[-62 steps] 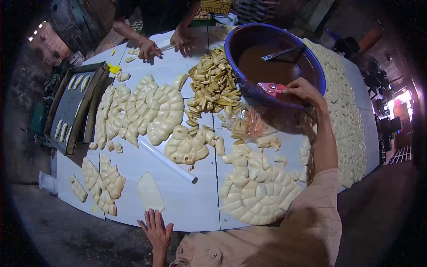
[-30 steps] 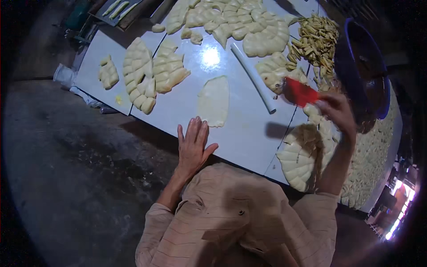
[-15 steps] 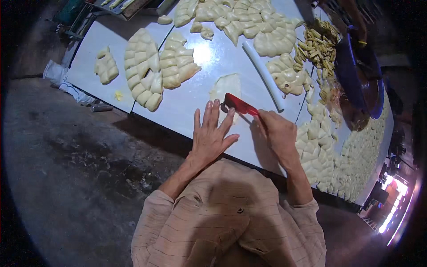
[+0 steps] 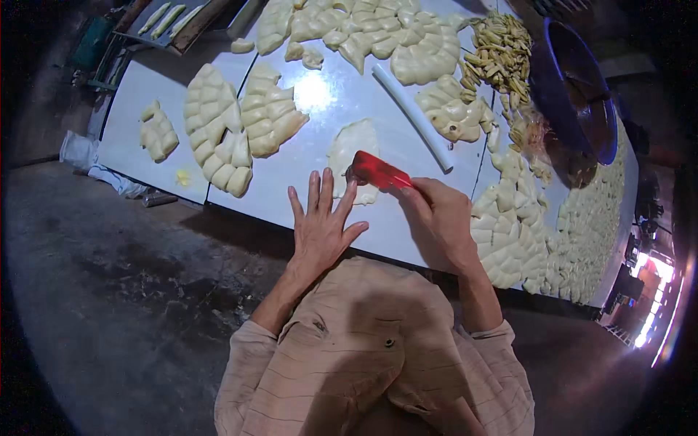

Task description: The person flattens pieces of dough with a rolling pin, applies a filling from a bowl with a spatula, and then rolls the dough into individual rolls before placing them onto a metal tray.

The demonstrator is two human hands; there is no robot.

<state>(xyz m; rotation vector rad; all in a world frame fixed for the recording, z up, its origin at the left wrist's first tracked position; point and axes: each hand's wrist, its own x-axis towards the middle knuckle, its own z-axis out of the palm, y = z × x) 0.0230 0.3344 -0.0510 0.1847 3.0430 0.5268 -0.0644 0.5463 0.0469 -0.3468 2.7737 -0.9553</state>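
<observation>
Over at the far left, a white bag (image 4: pixel 78 150) is hanging about the edge of the white tabletop (image 4: pixel 273 178), and above it a tray (image 4: pixel 129 20) is showing pale strips of dough (image 4: pixel 171 20). Coming inward, a small dough cluster (image 4: pixel 158 132) is sitting alone, then two bigger scored dough slabs (image 4: pixel 211 109) are lying side by side.

Now the left hand (image 4: pixel 318 236): palm down near the tabletop's front edge, it is spreading its fingers wide and grasping nothing. Its index finger is reaching over the lower left edge of the flat dough sheet (image 4: pixel 356 136), while the middle fingertip is lying just beside that edge. The sheet is stretching away beyond those fingers, flat on the tabletop.

Right across its lower half, the red spatula (image 4: pixel 382 171) is slanting, its blade tip nearly meeting the left index finger, with a dark brown smear (image 4: pixel 351 174) showing there. The right hand (image 4: pixel 445 218) is closing its fingers firmly around the spatula's handle end, staying just right of the sheet.

Beyond, a white tube (image 4: pixel 412 116) is lying diagonally, a heap of yellowish pieces (image 4: pixel 502 58) is piling up, and a blue basin (image 4: pixel 544 83) is holding something brown at the far right.
</observation>
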